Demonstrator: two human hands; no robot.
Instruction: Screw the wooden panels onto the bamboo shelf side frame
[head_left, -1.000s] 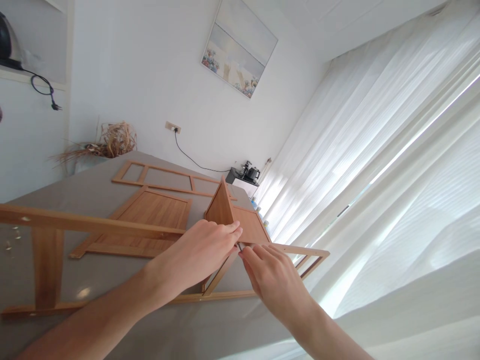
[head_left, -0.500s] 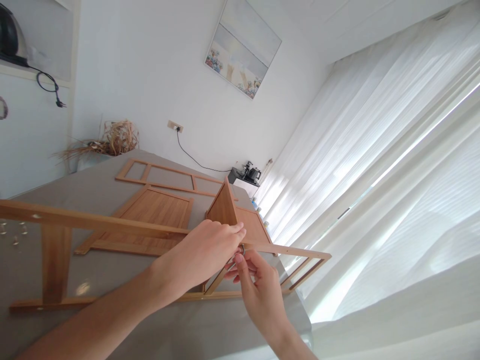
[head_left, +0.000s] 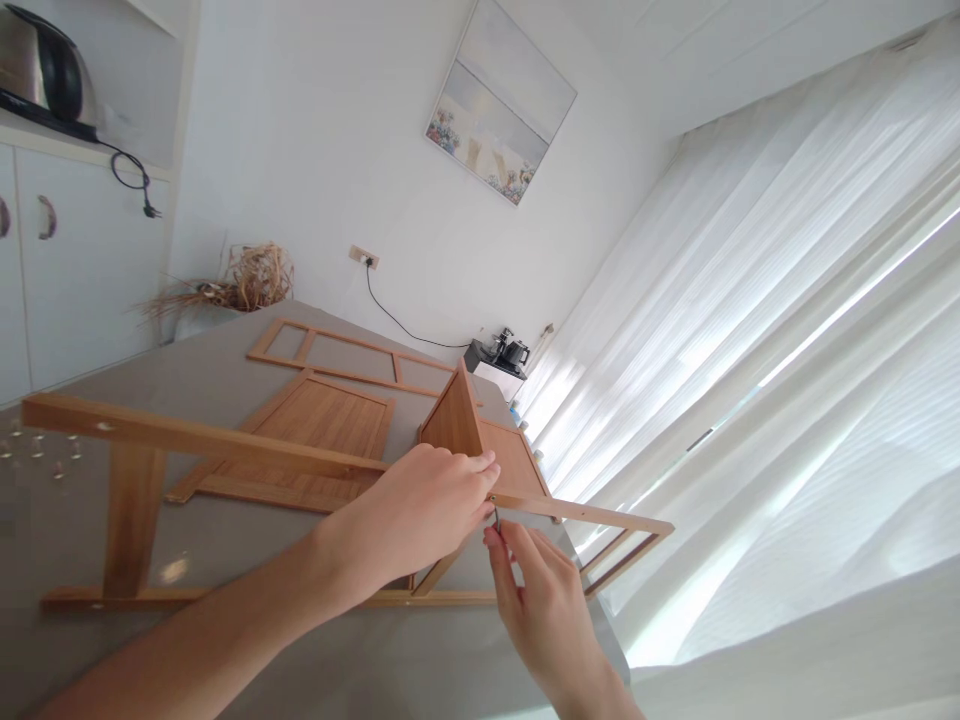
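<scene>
Pinching a metal tool [head_left: 496, 519] btwn thumb & fingertips, your R hand [head_left: 551, 590] is just beside the wooden frame [head_left: 225, 440], w/ the tool's tip at the frame's upper rail [head_left: 622, 517]. Exact fit there is too small to make out. Your L hand [head_left: 416, 505] is on the same rail, fingers bent over it next to an upright panel [head_left: 454, 418]; their undersides are hidden, so can't tell how tight they are or whether they're clasping rail, panel or both. The frame stands on edge on the grey table [head_left: 375, 665], one long rail up, the other down. The upright panel rises above the frame approx. mid-length. Beyond the frame, a flat panel [head_left: 337, 418] lies on the table, & past that, a slim rack [head_left: 307, 346]. Another panel [head_left: 510, 455] is behind the frame's R part. A few shiny bits [head_left: 58, 470] sit near the frame's L end, too small to ID. Well past that end, there's a kettle [head_left: 64, 75] on a shelf [head_left: 52, 137]; beyond the frame's far side, on the wall [head_left: 300, 150], hangs a picture [head_left: 502, 100].
</scene>
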